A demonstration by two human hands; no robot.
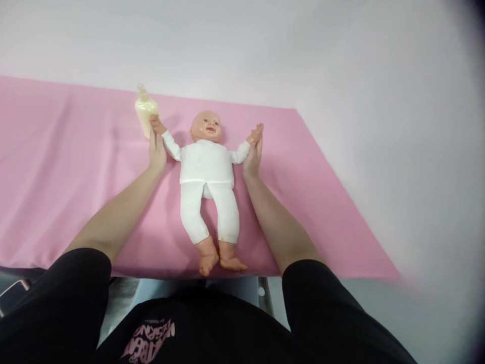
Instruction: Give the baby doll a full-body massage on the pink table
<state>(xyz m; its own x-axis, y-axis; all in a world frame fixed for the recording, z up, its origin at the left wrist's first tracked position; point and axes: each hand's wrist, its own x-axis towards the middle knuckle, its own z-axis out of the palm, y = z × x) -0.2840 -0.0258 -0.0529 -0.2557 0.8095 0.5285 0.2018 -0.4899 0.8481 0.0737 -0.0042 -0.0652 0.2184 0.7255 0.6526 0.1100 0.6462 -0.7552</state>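
Note:
A baby doll point(206, 162) in a white top and trousers lies face up on the pink cloth, feet toward me and arms spread out. My left hand point(157, 151) is at the doll's raised arm on the left, its fingers against that doll hand and forearm. On the other side my right hand point(252, 157) holds the doll's other arm near the wrist, partly behind it. A pale yellow pump bottle point(146, 114) stands just beyond my left hand, partly hidden by the doll's hand.
The pink cloth point(94, 146) covers the table, with creases on the left. Its far edge meets a pale wall or surface, and its right edge slants toward me. A dark flat device point(14, 296) shows at the lower left, below the table edge.

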